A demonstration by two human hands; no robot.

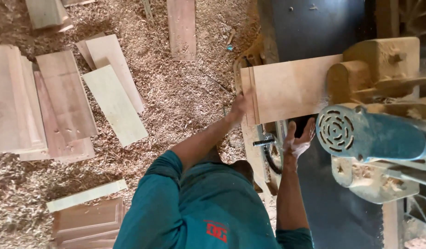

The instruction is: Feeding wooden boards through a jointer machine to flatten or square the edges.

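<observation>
Left hand on board end; right hand beneath.

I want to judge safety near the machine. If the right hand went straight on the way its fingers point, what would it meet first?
Probably the lower edge of the flat pale wooden board just beyond the right hand; the round blue vented motor housing lies beside that line, though depth is unclear.
</observation>
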